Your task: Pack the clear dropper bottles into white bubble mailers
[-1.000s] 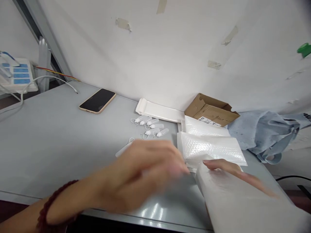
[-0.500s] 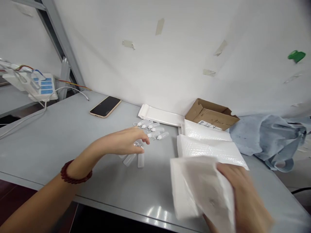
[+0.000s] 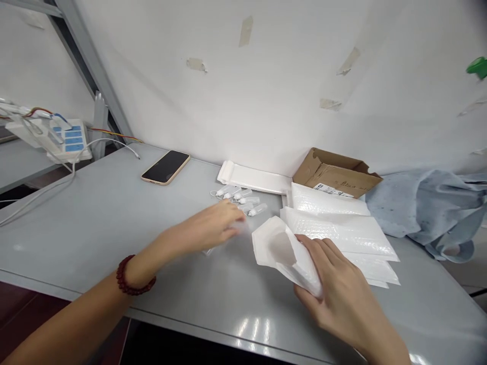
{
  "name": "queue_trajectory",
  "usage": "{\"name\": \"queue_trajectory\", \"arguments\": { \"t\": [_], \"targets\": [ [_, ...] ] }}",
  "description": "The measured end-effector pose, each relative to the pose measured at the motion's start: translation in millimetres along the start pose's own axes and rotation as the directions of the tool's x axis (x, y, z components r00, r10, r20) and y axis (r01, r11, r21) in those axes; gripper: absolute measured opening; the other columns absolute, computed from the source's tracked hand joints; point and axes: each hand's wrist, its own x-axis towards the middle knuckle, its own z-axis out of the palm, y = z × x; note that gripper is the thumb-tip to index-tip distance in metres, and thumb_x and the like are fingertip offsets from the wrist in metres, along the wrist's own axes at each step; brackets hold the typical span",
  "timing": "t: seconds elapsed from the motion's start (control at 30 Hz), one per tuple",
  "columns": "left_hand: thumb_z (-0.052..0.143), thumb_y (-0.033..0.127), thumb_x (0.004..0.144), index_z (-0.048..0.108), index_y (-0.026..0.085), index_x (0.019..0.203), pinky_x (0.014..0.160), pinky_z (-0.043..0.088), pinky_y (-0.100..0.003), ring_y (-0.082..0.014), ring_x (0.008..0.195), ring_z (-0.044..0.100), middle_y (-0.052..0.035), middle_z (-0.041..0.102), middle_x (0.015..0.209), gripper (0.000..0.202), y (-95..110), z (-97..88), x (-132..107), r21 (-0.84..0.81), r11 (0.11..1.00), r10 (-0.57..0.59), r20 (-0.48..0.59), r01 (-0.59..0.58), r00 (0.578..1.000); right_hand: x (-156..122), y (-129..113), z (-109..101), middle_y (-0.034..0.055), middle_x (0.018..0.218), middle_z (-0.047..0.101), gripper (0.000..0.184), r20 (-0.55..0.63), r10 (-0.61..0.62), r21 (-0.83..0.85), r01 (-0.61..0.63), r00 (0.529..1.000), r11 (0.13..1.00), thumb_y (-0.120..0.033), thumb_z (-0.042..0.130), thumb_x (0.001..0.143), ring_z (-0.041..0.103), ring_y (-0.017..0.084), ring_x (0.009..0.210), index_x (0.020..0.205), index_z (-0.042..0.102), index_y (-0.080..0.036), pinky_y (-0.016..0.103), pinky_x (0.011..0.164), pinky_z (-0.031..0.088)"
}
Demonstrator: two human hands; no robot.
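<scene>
My left hand (image 3: pixel 216 225) is closed at the fingertips on a small clear plastic bottle (image 3: pixel 244 228), badly smeared by motion. Just behind it on the table lie several small clear squeeze bottles (image 3: pixel 249 201) with white caps on loops. Part of another bottle (image 3: pixel 208 251) shows beneath the hand. My right hand (image 3: pixel 331 274) grips a white bubble mailer (image 3: pixel 304 263) around its sides, squeezing it so that its mouth gapes toward the left hand. The inside of the mailer is too shadowed to make out.
White bubble mailers (image 3: pixel 342 233) are stacked on the right, before an open cardboard box (image 3: pixel 338 177). Blue-grey cloth (image 3: pixel 414 203) lies beside them. A long white packet (image 3: pixel 254 178) rests by the wall. A phone (image 3: pixel 166 167) and a power strip (image 3: pixel 72 137) with cables are at left.
My left hand has moved right, taking up a bottle from the near group. My right hand has raised and turned the mailer, bringing its mouth toward the left hand.
</scene>
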Motion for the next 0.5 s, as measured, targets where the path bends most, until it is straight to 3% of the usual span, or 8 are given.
{"name": "queue_trajectory", "arguments": {
  "t": [0.07,0.17,0.3,0.4,0.5],
  "targets": [
    [0.045,0.035,0.093,0.06,0.019,0.102,0.081,0.046,-0.034,-0.0202,0.093,0.058,-0.0056,0.064,0.101,0.024,2,-13.5,0,-0.18,0.98,-0.108,-0.095,0.09,0.99,1,-1,1,0.0105,0.097,0.059,0.052,0.008,0.019,-0.01,-0.019,1.0,1.0,-0.021,0.051,0.072,0.054,0.027,0.086,0.123,0.043,-0.018,0.037,0.065,0.047],
    [0.047,0.043,0.092,0.059,0.018,0.104,0.078,0.047,-0.031,-0.0179,0.089,0.06,-0.0044,0.066,0.096,0.031,7,-28.9,-2,-0.432,0.894,-0.214,-0.169,0.123,0.962,1,-2,4,0.0118,0.1,0.059,0.056,0.02,0.009,-0.018,-0.009,1.0,1.0,-0.021,0.052,0.071,0.053,0.028,0.089,0.126,0.041,-0.016,0.039,0.068,0.049],
    [0.053,0.044,0.089,0.06,0.019,0.115,0.067,0.047,-0.026,-0.0155,0.079,0.06,-0.0024,0.066,0.084,0.037,8,-35.1,-5,-0.506,0.85,-0.269,-0.178,0.146,0.947,2,-2,10,0.0134,0.104,0.058,0.06,0.041,0.008,-0.02,-0.008,0.999,1.0,-0.021,0.053,0.07,0.052,0.029,0.093,0.127,0.04,-0.013,0.042,0.072,0.05],
    [0.058,0.045,0.085,0.067,0.023,0.11,0.054,0.04,-0.021,-0.0116,0.063,0.054,0.0014,0.062,0.071,0.035,8,-35.5,-8,-0.448,0.884,-0.179,-0.065,0.131,0.982,3,-3,12,0.0135,0.105,0.058,0.062,0.064,0.026,-0.014,-0.025,0.998,1.0,-0.021,0.053,0.07,0.052,0.029,0.095,0.13,0.038,-0.013,0.042,0.073,0.05],
    [0.064,0.041,0.081,0.072,0.023,0.104,0.055,0.04,-0.02,-0.0106,0.062,0.051,0.0013,0.063,0.071,0.03,13,-31.9,-11,-0.402,0.91,-0.071,0.089,0.101,0.993,4,-7,13,0.0131,0.104,0.057,0.062,0.106,0.021,0.012,-0.023,0.994,1.0,-0.019,0.052,0.069,0.051,0.028,0.095,0.13,0.039,-0.014,0.043,0.075,0.049]
  ]
}}
